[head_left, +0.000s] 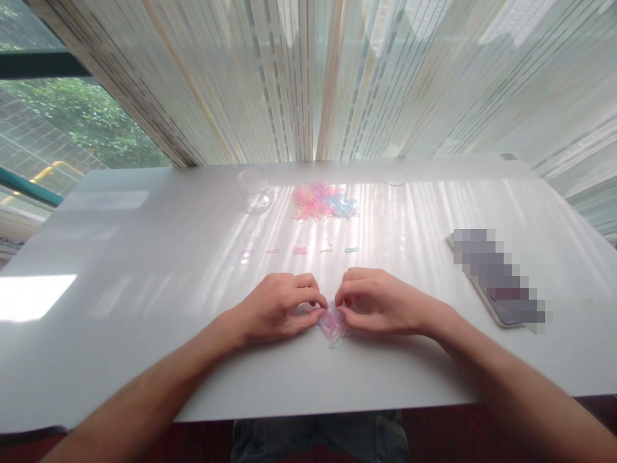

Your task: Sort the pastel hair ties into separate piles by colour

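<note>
My left hand [289,305] and my right hand [378,301] meet almost fingertip to fingertip over a small pile of pink, lilac and pale blue loops [333,326], which look like little elastic bands. Thumb and forefinger are pinched together on each hand. Whatever sits between the fingertips is too small to make out. Beyond the hands, single loops and small bunches lie in a spaced row, among them a pink bunch [299,250] and a blue loop [351,249]. Farther back spreads a larger heap of pink, yellow and blue loops [322,200].
A clear round container [259,199] stands left of the large heap, and a clear round lid [394,176] lies to its right. On the right of the white table [120,257] is a phone [491,280], partly pixelated. Striped curtains [270,83] hang behind the far edge.
</note>
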Demonstrator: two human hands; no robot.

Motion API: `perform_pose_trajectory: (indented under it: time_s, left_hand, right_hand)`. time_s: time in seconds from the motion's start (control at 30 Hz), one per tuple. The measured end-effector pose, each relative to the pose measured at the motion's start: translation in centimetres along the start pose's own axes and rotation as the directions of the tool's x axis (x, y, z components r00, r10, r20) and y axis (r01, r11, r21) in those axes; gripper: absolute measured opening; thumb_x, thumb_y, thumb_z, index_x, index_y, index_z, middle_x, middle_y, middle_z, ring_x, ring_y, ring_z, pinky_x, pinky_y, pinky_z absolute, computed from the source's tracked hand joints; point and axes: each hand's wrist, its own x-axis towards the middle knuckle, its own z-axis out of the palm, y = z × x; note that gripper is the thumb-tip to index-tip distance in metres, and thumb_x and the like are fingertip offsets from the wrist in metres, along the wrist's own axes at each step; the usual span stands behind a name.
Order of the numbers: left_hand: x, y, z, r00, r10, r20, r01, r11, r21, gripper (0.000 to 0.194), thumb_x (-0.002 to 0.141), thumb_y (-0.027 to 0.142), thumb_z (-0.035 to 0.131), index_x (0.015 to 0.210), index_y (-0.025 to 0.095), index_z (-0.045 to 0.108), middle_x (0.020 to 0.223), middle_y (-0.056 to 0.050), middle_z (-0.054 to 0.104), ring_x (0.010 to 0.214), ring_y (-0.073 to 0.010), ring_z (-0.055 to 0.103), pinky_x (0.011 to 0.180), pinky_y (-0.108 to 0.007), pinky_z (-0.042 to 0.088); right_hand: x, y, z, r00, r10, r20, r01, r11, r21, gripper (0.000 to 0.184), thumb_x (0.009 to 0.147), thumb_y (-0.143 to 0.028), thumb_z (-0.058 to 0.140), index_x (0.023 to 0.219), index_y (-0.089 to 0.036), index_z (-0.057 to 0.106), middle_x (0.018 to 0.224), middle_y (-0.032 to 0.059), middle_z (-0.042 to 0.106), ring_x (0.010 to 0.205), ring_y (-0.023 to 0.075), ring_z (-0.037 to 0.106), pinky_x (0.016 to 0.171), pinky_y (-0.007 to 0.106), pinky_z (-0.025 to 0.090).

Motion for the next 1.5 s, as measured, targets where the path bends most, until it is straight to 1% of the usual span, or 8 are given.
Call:
perform_pose_trajectory:
  time_s: [0.2,0.4,0.57,0.77,0.97,1.1,1.27,1.5]
  left_hand:
    - [0.0,0.03,-0.21,1.0,0.001,-0.021,-0.003,0.997,-0.071,0.011,0.093,0.015,0.062,0.101,0.02,0.069,0.097,-0.001,0.072,0.075,-0.0105,0.063,0.066,-0.021,0.044]
    - [-0.08,0.22,-0.16,0.997,-0.069,-0.046,0.066,0.996,-0.063,0.008,0.093,0.023,0.064,0.096,0.02,0.07,0.071,0.004,0.066,0.055,-0.0078,0.051,0.057,-0.021,0.039]
    - [-0.13,0.09,-0.11,0.993,-0.108,-0.05,0.102,0.988,-0.113,0.009,0.091,0.024,0.065,0.094,0.019,0.071,0.065,0.005,0.062,0.052,-0.0074,0.045,0.055,-0.021,0.037]
    - [-0.2,-0.03,-0.13,0.991,-0.137,-0.013,0.132,0.977,-0.169,0.008,0.089,0.023,0.067,0.091,0.019,0.073,0.064,0.005,0.059,0.052,-0.0065,0.041,0.055,-0.02,0.036]
    - [-0.3,0.05,-0.23,0.989,-0.148,0.023,0.15,0.97,-0.193,0.009,0.088,0.02,0.066,0.09,0.018,0.074,0.066,0.004,0.061,0.052,-0.0065,0.042,0.053,-0.019,0.036]
    - [-0.24,0.18,-0.37,0.99,-0.143,0.019,0.144,0.968,-0.204,0.009,0.088,0.021,0.066,0.091,0.019,0.074,0.067,0.003,0.063,0.053,-0.0067,0.043,0.053,-0.019,0.036]
    - [-0.15,0.26,-0.49,0.991,-0.132,-0.009,0.127,0.968,-0.215,0.009,0.09,0.023,0.067,0.093,0.018,0.074,0.067,0.003,0.063,0.052,-0.0066,0.039,0.052,-0.02,0.035]
    - [-0.29,0.06,-0.34,0.989,-0.146,-0.02,0.137,0.961,-0.24,0.013,0.091,0.027,0.067,0.093,0.018,0.075,0.07,0.001,0.067,0.052,-0.0064,0.036,0.051,-0.02,0.035]
  right_hand:
    - [0.01,-0.2,-0.17,1.0,-0.01,-0.022,0.011,1.0,0.027,0.015,0.089,-0.02,0.06,0.091,-0.017,0.074,0.077,0.0019,0.064,0.07,0.0127,0.057,0.068,0.026,0.044]
    - [0.1,-0.43,-0.11,1.0,-0.002,0.003,0.002,0.997,0.072,0.014,0.09,-0.025,0.063,0.093,-0.017,0.075,0.079,0.0023,0.066,0.072,0.0128,0.059,0.068,0.025,0.046]
    - [0.05,-0.24,0.0,1.0,-0.007,0.003,0.006,0.997,0.077,0.01,0.087,-0.019,0.064,0.089,-0.018,0.074,0.077,0.0009,0.064,0.069,0.0121,0.058,0.066,0.024,0.045]
    - [0.1,-0.13,-0.23,1.0,-0.01,-0.021,0.011,0.998,0.068,0.01,0.086,-0.017,0.064,0.086,-0.017,0.073,0.076,0.0008,0.065,0.069,0.0113,0.057,0.066,0.023,0.044]
    - [-0.09,-0.07,-0.69,0.999,0.009,-0.042,-0.006,0.998,0.065,0.009,0.084,-0.015,0.064,0.085,-0.017,0.073,0.078,0.0009,0.066,0.07,0.0119,0.058,0.066,0.023,0.045]
    - [-0.22,-0.09,-0.78,0.999,0.044,0.007,-0.044,0.998,0.053,0.01,0.083,-0.017,0.068,0.09,-0.019,0.075,0.083,0.0019,0.069,0.074,0.0132,0.061,0.067,0.024,0.047]
    - [-0.13,-0.19,-0.36,1.0,0.024,-0.014,-0.023,0.997,0.067,0.013,0.087,-0.029,0.071,0.093,-0.018,0.075,0.083,0.0026,0.069,0.073,0.0135,0.061,0.067,0.025,0.047]
    - [-0.07,0.18,-0.17,1.0,0.006,-0.025,-0.005,0.998,0.064,0.008,0.088,-0.023,0.068,0.092,-0.019,0.074,0.081,0.001,0.067,0.072,0.0121,0.061,0.067,0.024,0.047]
